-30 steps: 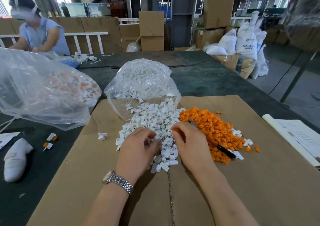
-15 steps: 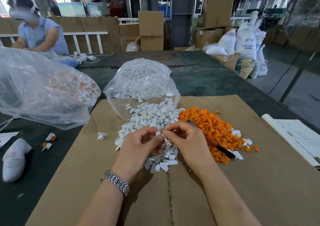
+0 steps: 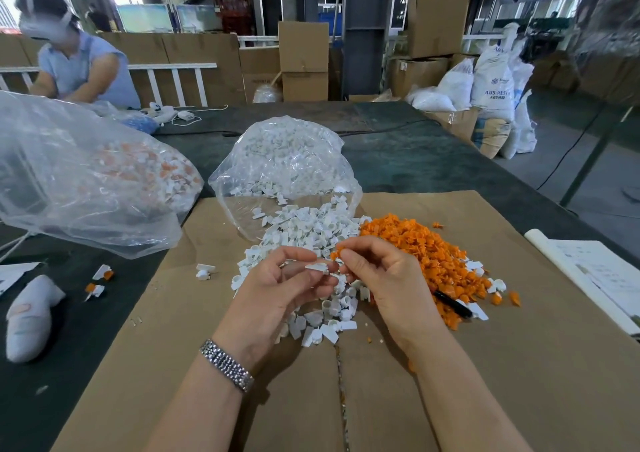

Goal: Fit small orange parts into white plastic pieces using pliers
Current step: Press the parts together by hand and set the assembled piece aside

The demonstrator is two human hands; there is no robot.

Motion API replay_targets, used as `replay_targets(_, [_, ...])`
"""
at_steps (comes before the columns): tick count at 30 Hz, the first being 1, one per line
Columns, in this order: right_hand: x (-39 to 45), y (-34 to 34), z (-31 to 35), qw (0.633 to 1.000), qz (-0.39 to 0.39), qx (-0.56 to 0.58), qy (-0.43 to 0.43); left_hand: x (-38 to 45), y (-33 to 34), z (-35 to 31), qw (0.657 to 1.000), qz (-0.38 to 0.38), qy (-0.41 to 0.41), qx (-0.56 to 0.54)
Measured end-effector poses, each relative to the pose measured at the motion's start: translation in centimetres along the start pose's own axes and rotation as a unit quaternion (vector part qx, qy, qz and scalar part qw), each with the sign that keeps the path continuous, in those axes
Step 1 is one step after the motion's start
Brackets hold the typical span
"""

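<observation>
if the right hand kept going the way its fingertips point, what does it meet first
Most likely the white plastic piece pinched in the left hand. The right hand, pinching an orange part, points left toward it, nearly touching, though depth is unclear.

Two clear plastic bags (image 3: 284,174) (image 3: 86,181) lie on the table (image 3: 433,160), beside one heap of white pieces (image 3: 311,230) and one heap of orange parts (image 3: 426,247). One pair of pliers (image 3: 453,304). Two assembled pieces (image 3: 104,273) (image 3: 94,289) lie at left.
</observation>
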State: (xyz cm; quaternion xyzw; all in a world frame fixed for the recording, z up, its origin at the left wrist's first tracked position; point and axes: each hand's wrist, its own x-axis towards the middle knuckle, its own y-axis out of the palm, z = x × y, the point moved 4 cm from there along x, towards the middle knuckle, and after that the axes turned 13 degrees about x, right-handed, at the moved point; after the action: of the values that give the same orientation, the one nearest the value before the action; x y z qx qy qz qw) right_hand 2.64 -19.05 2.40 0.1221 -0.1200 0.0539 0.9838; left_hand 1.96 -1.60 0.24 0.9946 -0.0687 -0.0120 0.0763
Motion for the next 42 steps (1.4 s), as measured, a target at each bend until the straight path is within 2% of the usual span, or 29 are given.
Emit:
replay_targets(6, [-0.4, 0.5, 0.7, 0.998, 0.015, -0.058, -0.035, 0.4, -0.6, 0.2, 0.996, 0.026, -0.009, -0.080])
replay_targets(12, [-0.7, 1.1, 0.8, 0.994, 0.027, -0.089, -0.049, 0.4, -0.3, 0.1, 0.998, 0.028, 0.012, -0.059])
replay_targets(19, [-1.2, 2.2, 0.5, 0.982, 0.003, -0.157, -0.102, 0.3, -0.3, 0.0, 0.999, -0.006, 0.046, -0.017])
replay_targets(30, [-1.0, 1.2, 0.8, 0.990, 0.111, -0.086, -0.009, 0.0, -0.1, -0.4, 0.998, 0.035, -0.003, -0.043])
replay_targets(36, [-0.9, 0.6, 1.3, 0.985, 0.132, -0.112, -0.023, -0.2, -0.2, -0.4, 0.997, 0.050, -0.025, -0.059])
replay_targets(42, [-0.7, 0.6, 1.1, 0.987, 0.104, -0.110, -0.057, -0.3, -0.1, -0.4, 0.997, 0.037, -0.022, -0.057])
